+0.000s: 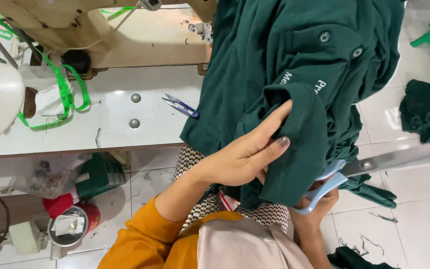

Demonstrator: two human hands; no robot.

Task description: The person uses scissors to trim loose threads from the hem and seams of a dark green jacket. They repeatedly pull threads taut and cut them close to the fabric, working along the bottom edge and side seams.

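The left hand [245,157] pinches a fold of the dark green garment [294,74], thumb on top, its grip closed on the cloth that hangs off the counter [115,114] edge toward 3 o'clock. The right hand [319,204], mostly hidden under the fabric, is closed through the blue handles of the scissors [374,162], blades pointing to 3 o'clock. Keeping the fold taut should help a clean cut. Small snips [181,106] lie at 9 o'clock.

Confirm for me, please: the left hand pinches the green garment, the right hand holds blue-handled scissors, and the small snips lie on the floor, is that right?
Not quite. The snips lie on the sewing table, not the floor, as the head view shows. The rest stands: the left hand pinches the green garment, and the right hand holds the blue-handled scissors.
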